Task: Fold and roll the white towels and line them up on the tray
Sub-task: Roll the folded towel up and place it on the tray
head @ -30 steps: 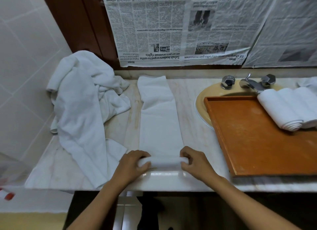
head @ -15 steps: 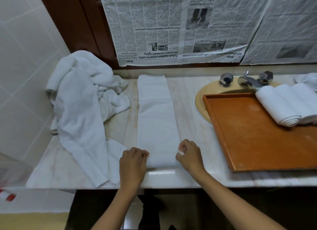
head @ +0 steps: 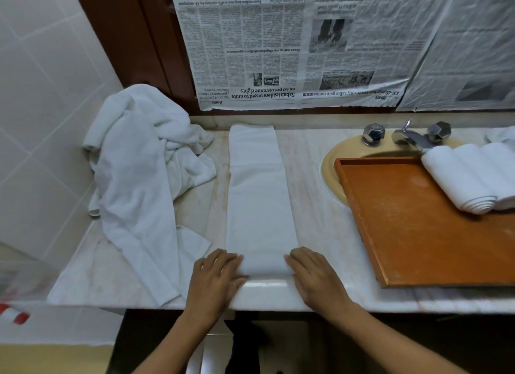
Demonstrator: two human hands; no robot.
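Left hand [head: 217, 276] and right hand [head: 315, 276], apart and flat, press the near end of the long folded white towel [head: 260, 201], which stretches straight away.

A person's bare left hand [head: 216, 273] and bare right hand [head: 315, 276], each slim-fingered. The left forearm [head: 172, 345] and right forearm [head: 390, 343] are uncovered as far as the picture's lower edge.

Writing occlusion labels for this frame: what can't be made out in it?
Head view:
- rolled towels: count unclear, frame's right edge cuts them.
- folded towel: near corners under the left hand and right hand.
- sink: mostly covered by the tray.
- red-and-white object, bottom left: blurred, cut by the edge.
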